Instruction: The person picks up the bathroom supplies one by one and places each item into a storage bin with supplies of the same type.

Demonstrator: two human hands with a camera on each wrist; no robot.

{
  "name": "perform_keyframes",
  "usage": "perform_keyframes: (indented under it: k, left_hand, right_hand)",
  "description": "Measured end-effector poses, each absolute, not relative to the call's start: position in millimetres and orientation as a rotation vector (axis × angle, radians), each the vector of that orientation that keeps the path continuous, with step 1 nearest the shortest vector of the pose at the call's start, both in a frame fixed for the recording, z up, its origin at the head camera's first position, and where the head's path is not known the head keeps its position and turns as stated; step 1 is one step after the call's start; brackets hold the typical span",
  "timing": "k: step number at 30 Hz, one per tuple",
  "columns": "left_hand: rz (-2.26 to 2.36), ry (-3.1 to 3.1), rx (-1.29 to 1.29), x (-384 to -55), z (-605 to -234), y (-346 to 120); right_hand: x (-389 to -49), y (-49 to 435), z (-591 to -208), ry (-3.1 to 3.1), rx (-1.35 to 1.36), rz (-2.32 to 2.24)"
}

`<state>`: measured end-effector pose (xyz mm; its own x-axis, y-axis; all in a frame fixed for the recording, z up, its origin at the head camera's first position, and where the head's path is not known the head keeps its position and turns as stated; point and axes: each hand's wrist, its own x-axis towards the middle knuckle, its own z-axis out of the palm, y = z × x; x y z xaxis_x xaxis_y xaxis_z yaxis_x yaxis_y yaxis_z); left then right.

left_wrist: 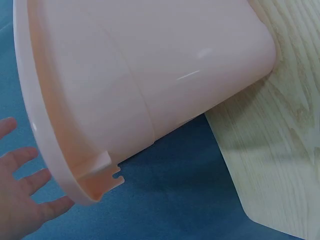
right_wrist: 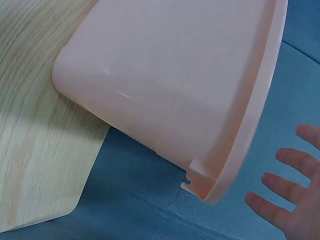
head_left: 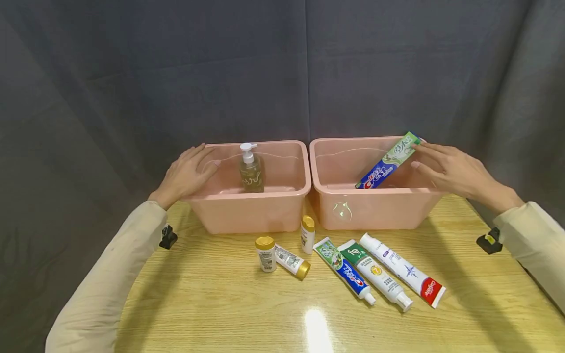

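My left hand [head_left: 187, 169] is over the left end of the left pink bin [head_left: 251, 213], fingers extended near its rim. In the left wrist view those fingers [left_wrist: 32, 182] are spread beside the rim; contact is unclear. A pump bottle [head_left: 251, 176] of greenish liquid stands inside that bin. My right hand [head_left: 463, 171] is by the right end of the right pink bin [head_left: 375, 211], fingers loosely extended. A blue and green Crest toothpaste box [head_left: 388, 162] leans in this bin, its upper end close to my fingertips. The right wrist view shows the fingers [right_wrist: 295, 162] apart from the rim.
On the wooden table [head_left: 220, 304], before the bins, are three small white bottles with gold caps [head_left: 266, 254]. To their right lie a Crest tube [head_left: 344, 270], a green and white tube [head_left: 375, 274] and a Colgate tube [head_left: 403, 269]. A dark curtain [head_left: 220, 73] hangs behind.
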<state>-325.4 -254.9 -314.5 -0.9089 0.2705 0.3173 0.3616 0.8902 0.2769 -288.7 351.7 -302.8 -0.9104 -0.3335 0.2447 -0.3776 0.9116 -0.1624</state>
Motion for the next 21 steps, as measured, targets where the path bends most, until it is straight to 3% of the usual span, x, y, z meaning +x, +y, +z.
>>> perform_keyframes:
  k: [21]
  left_hand:
    - [-0.526,-2.795,-0.498,-325,-312,-242]
  right_hand:
    - [-270,352,-299,-2.902,0.502,0.343]
